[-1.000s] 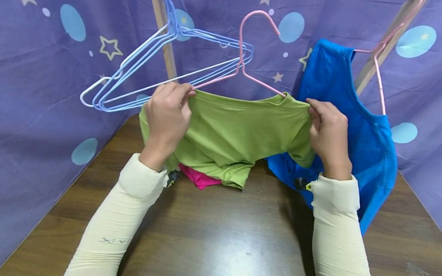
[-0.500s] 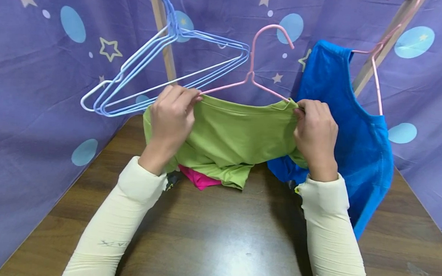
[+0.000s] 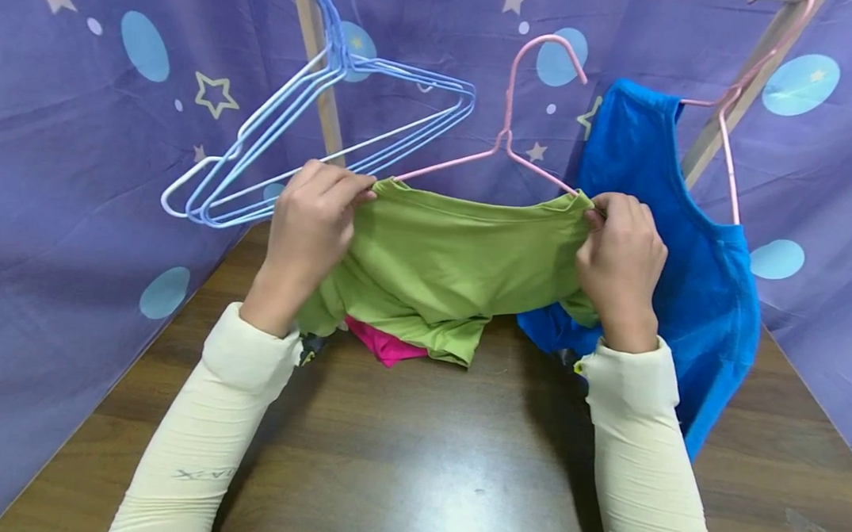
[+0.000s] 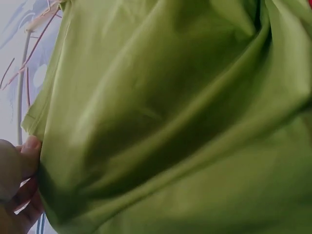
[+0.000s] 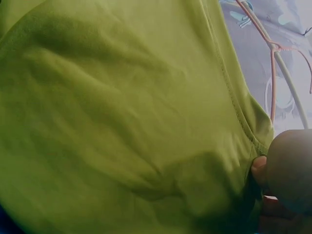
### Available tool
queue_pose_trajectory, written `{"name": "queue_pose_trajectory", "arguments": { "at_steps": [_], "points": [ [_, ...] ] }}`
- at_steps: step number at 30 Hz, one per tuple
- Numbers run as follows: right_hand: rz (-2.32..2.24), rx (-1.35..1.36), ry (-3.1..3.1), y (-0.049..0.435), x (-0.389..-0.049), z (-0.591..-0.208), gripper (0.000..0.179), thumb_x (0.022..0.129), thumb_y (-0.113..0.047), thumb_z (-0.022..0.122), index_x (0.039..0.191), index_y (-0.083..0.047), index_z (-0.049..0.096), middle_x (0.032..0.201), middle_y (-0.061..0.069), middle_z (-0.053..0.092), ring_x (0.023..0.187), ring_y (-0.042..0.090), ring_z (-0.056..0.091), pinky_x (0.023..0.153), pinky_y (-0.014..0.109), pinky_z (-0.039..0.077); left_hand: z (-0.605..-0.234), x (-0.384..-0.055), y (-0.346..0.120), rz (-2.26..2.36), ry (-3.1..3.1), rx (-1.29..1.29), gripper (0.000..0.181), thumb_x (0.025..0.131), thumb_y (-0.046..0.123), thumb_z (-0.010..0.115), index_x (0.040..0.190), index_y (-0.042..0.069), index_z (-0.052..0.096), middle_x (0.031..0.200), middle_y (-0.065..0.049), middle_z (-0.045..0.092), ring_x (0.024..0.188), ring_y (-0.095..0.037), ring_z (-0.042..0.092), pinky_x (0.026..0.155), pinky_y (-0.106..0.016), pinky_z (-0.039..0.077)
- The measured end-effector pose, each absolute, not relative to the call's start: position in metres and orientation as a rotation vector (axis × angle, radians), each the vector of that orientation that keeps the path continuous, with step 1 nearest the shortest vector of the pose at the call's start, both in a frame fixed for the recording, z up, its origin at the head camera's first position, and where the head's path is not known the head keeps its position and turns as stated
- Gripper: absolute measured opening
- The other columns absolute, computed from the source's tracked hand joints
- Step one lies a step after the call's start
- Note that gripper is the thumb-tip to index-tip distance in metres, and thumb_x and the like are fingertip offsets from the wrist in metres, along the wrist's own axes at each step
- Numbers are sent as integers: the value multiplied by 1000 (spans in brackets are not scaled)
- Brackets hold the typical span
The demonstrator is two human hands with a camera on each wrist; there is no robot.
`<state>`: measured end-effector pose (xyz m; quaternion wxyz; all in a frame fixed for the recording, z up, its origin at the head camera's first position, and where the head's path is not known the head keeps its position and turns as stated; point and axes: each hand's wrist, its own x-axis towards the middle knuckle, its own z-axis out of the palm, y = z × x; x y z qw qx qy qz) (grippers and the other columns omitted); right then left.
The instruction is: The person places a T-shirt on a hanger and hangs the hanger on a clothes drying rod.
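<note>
Pinching the upper hem at each end, the left hand [image 3: 310, 217] and the right hand [image 3: 621, 251] are closed on the green garment [image 3: 454, 275], with thumb and fingers curled over the fabric edge. The garment is stretched between the two grips, so its long axis runs left to right across the head view, roughly level. The hem faces up and away from the person, while the loose body hangs down toward the table [image 3: 418, 456], where its lower folds rest. Inside the opening sits the pink hanger [image 3: 506, 138]: its shoulders are lost under the hem beside each hand, and its hook rises above the middle, curling to the right. Both hands lie about equally near the hanger, one at each shoulder. In the wrist views green cloth fills the frame. A pink cloth [image 3: 383, 345] is seen beneath the garment. Blue hangers [image 3: 318, 126] hang to the left, and a blue shirt [image 3: 683, 253] hangs on another hanger to the right.
</note>
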<state>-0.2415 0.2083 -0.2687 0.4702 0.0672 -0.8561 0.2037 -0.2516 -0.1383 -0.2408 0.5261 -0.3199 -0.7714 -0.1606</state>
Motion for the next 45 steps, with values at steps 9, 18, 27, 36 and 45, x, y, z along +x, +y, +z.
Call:
{"name": "queue_pose_trajectory", "arguments": {
  "at_steps": [9,18,27,36,45],
  "points": [
    [514,131,-2096,221,-240,-268,16,102,-9,55,105,3,65,101,23,68,92,44,63,73,64,49,-245,-255,-139,-350,-1908,-814,10,96,2,67,98,-4,75,92,-18,72,81,-36,61,77,-45,52],
    [514,126,-2114,219,-241,-269,16,103,-10,55,104,2,65,102,22,69,96,42,63,73,64,50,-240,-253,-123,-369,-2028,-766,28,98,20,70,114,-3,72,106,-19,72,96,-38,63,91,-48,51],
    [573,186,-2083,216,-244,-270,18,103,-13,58,106,2,68,104,21,70,98,41,63,79,61,50,-243,-252,-101,-385,-1989,-690,17,97,11,69,104,-4,74,96,-17,72,85,-34,63,77,-43,53],
    [639,271,-2054,215,-245,-267,19,101,-12,63,110,4,70,106,20,72,98,40,65,86,55,50,-251,-252,-97,-438,-1947,-578,7,94,2,69,96,-3,73,88,-16,70,76,-33,60,70,-42,51],
    [731,373,-1902,211,-241,-261,29,102,-14,60,121,6,67,111,23,71,106,39,65,95,54,49,-255,-252,-96,-442,-1882,-546,5,93,-1,67,94,-3,72,86,-16,68,76,-34,61,69,-44,51]
  ]
}}
